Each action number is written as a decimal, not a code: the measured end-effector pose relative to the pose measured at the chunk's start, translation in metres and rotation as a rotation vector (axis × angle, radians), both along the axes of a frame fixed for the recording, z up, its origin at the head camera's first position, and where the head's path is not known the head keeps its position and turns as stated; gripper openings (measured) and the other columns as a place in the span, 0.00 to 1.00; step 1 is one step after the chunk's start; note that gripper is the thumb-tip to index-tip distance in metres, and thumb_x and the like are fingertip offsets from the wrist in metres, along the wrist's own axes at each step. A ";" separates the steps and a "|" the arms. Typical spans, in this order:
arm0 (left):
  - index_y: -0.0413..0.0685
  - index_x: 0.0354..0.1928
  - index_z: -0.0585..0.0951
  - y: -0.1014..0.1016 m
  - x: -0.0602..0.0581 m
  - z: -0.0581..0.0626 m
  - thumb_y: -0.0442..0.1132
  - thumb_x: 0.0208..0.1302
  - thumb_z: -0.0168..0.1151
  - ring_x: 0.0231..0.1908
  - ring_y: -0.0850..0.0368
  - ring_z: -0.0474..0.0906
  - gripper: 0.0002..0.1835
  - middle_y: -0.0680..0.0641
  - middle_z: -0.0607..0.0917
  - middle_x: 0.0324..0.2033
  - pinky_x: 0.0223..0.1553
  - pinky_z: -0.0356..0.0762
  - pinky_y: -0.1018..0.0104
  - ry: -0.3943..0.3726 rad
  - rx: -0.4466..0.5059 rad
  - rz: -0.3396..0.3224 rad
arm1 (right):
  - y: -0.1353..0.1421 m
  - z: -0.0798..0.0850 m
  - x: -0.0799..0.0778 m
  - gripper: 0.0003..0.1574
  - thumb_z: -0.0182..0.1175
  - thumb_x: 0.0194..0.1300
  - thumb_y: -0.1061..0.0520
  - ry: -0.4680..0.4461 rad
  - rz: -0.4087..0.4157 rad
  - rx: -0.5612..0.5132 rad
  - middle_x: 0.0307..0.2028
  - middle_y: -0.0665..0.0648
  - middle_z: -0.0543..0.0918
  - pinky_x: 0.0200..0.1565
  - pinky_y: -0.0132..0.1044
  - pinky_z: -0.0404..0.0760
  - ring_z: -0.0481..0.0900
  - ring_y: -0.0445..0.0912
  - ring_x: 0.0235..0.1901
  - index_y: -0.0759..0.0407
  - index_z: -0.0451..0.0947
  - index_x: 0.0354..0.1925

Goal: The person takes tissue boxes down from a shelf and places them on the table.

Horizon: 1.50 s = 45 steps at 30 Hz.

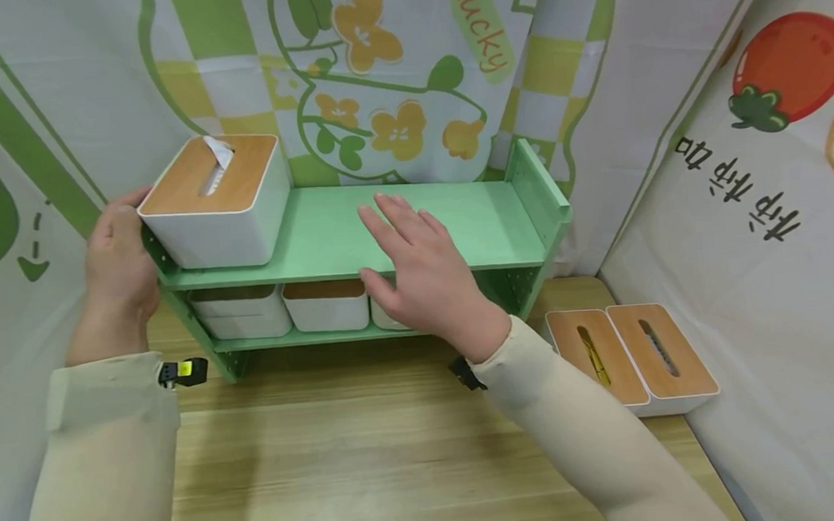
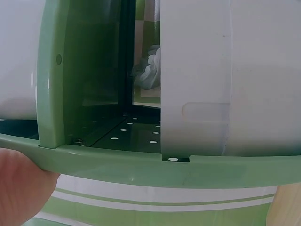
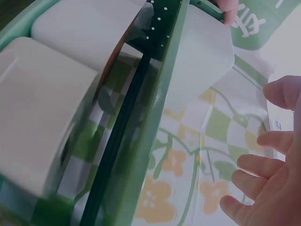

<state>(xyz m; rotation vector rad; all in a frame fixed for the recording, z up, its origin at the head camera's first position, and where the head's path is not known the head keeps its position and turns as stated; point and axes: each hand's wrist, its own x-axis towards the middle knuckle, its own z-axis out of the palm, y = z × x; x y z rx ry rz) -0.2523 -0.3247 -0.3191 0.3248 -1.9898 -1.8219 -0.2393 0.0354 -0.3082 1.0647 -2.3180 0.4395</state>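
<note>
My left hand [image 1: 121, 259] grips the left end of a green two-tier shelf [image 1: 414, 213], fingers around its side panel. In the left wrist view, part of that hand [image 2: 23, 188] lies against the green rim. Close beside it, a white tissue box [image 1: 215, 237] with a wood-look lid stands at the left of the top tier, a tissue poking out of its slot. My right hand [image 1: 428, 276] hovers in front of the shelf, palm down, fingers spread and holding nothing. The right wrist view shows its fingers [image 3: 254, 183] loosely extended.
On the lower tier sit a white box [image 1: 244, 317], another white box [image 1: 327, 310] and a third, partly hidden behind my right hand. Two wood-lidded boxes [image 1: 598, 353] stand side by side on the wooden table [image 1: 343, 464] at right. Printed curtains [image 1: 391, 79] close off the back and sides.
</note>
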 end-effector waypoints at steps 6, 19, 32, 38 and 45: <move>0.62 0.72 0.69 0.000 0.001 0.000 0.52 0.80 0.33 0.72 0.59 0.50 0.25 0.53 0.61 0.73 0.71 0.38 0.65 -0.005 -0.032 -0.005 | -0.029 0.016 -0.005 0.42 0.53 0.73 0.41 -0.037 -0.014 0.117 0.74 0.60 0.58 0.70 0.51 0.53 0.52 0.51 0.74 0.57 0.57 0.76; 0.65 0.72 0.68 -0.002 0.003 0.000 0.54 0.80 0.32 0.71 0.60 0.51 0.25 0.54 0.62 0.72 0.71 0.40 0.63 -0.019 -0.082 -0.002 | -0.077 0.024 -0.009 0.47 0.45 0.74 0.33 -0.140 -0.039 0.328 0.78 0.53 0.45 0.71 0.43 0.51 0.41 0.46 0.75 0.50 0.44 0.80; 0.64 0.71 0.70 -0.004 0.001 -0.003 0.54 0.79 0.33 0.70 0.57 0.54 0.25 0.52 0.63 0.72 0.71 0.45 0.61 -0.021 -0.073 0.000 | -0.114 0.031 -0.015 0.46 0.39 0.77 0.34 -0.158 -0.015 0.477 0.78 0.47 0.37 0.72 0.45 0.41 0.30 0.38 0.74 0.49 0.35 0.80; 0.62 0.70 0.71 -0.004 0.001 -0.003 0.53 0.79 0.35 0.70 0.57 0.55 0.24 0.51 0.64 0.71 0.71 0.45 0.61 0.004 -0.032 -0.006 | -0.130 0.038 -0.021 0.43 0.37 0.77 0.35 -0.110 -0.044 0.556 0.78 0.45 0.41 0.72 0.51 0.37 0.34 0.38 0.75 0.46 0.38 0.80; 0.63 0.70 0.71 -0.004 0.003 -0.003 0.52 0.79 0.34 0.71 0.53 0.54 0.25 0.51 0.61 0.72 0.71 0.48 0.58 0.006 -0.028 -0.012 | -0.130 0.042 -0.019 0.40 0.39 0.78 0.39 -0.047 -0.059 0.583 0.77 0.46 0.48 0.72 0.49 0.41 0.43 0.40 0.74 0.46 0.44 0.80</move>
